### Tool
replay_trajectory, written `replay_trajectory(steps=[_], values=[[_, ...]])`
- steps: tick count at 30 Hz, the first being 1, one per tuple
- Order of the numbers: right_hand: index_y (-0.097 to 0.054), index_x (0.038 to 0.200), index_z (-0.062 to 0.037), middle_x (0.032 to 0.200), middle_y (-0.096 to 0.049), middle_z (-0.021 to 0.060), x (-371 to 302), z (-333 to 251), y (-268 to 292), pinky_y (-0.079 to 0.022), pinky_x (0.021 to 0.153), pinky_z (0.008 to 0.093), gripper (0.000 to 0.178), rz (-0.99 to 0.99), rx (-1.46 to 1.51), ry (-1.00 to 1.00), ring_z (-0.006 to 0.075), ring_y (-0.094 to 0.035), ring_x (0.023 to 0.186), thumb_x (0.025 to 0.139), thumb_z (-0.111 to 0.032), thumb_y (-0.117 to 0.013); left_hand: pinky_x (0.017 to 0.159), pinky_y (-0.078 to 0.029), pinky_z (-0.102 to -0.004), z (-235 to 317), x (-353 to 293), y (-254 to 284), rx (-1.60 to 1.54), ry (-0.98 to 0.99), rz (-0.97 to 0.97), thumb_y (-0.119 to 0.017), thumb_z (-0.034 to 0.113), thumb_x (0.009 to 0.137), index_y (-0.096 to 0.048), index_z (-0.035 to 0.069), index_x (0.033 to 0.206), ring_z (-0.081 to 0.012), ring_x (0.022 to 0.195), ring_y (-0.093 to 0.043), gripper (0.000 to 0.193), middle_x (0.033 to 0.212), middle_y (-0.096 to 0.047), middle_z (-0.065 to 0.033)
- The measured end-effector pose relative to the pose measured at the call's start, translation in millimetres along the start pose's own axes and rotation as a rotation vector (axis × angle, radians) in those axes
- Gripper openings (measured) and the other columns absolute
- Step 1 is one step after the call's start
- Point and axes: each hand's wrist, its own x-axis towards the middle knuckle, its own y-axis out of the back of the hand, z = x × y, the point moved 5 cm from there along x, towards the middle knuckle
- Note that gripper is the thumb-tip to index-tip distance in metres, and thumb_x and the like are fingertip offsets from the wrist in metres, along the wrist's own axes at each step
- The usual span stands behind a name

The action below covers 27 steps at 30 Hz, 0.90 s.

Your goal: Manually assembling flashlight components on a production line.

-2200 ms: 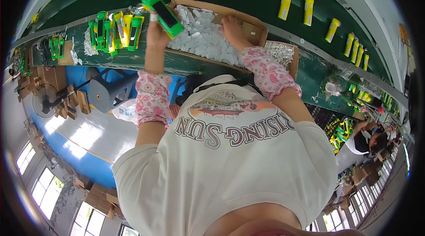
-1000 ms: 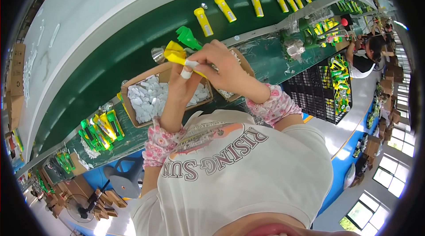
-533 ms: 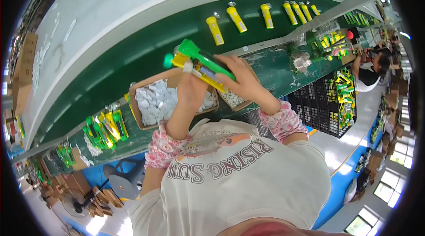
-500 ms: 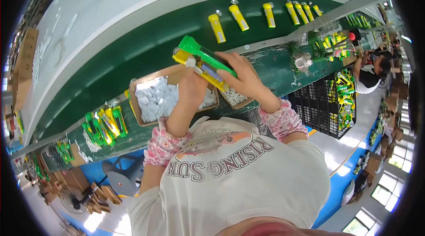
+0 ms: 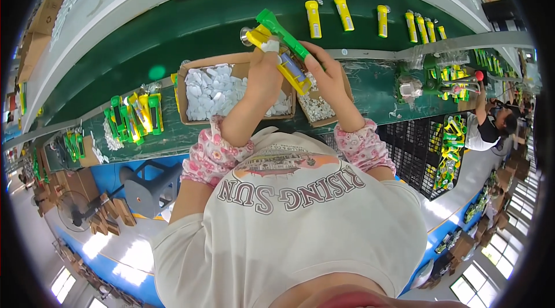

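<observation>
My left hand (image 5: 266,81) is closed around the lower side of a yellow flashlight half (image 5: 296,80), opened so that a blue-grey cylinder shows inside. A round silver reflector (image 5: 245,36) sits at its far left end. My right hand (image 5: 328,78) grips a green flashlight half (image 5: 289,39) near its narrow end, slanting along the upper side of the yellow one. A white piece shows by my left fingertips. Below my hands stand a carton of flat white pieces (image 5: 211,93) and a smaller carton of small pale parts (image 5: 318,106).
Yellow flashlights (image 5: 345,13) lie along the green belt at the back. Green and yellow flashlight parts (image 5: 139,116) lie in a cluster at the left. To the right are a hand press (image 5: 430,77), a black crate (image 5: 413,160) and another person (image 5: 491,126).
The green half has tilted away from the yellow one, widening the gap between them. The whole view has shifted, so the bench and flashlights appear turned.
</observation>
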Motion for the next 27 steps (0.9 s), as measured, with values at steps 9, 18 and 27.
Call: replay_trajectory(steps=[9,18,27], values=[[-0.058,0.120,0.0020,0.108,-0.064,0.0110,-0.4,-11.1,-6.7,-0.046,0.087,0.0285,0.033,0.087,0.110,-0.138,0.0161,-0.059,0.099,0.096,-0.020,-0.054,0.083,-0.048,-0.0317,9.4,-2.3,-6.0,-0.040,0.064,-0.018,-0.044,0.011,0.097,-0.047,0.003,0.117,-0.0174,0.095,-0.057,0.021,0.105,-0.055,-0.0070],[-0.057,0.120,0.0015,0.103,-0.065,0.0145,-9.0,-9.5,-0.7,-0.049,0.081,0.0311,0.033,0.112,-0.335,0.121,0.0214,-0.064,0.092,0.097,-0.022,-0.052,0.091,-0.046,-0.0380,6.1,5.4,-5.1,-0.027,-0.011,0.036,-0.041,0.007,0.095,-0.048,0.000,0.114,-0.0215,0.101,-0.057,0.022,0.109,-0.055,-0.0111],[-0.053,0.123,-0.0025,0.109,-0.058,0.0202,-26.3,-17.2,-8.5,-0.048,0.082,0.0435,0.037,0.148,-0.424,0.100,0.0398,-0.057,0.096,0.090,-0.017,-0.058,0.081,-0.049,-0.0350,-16.7,5.5,13.4,0.030,0.033,0.064,-0.043,0.015,0.097,-0.048,0.007,0.117,-0.0177,0.094,-0.057,0.022,0.102,-0.055,-0.0054]])
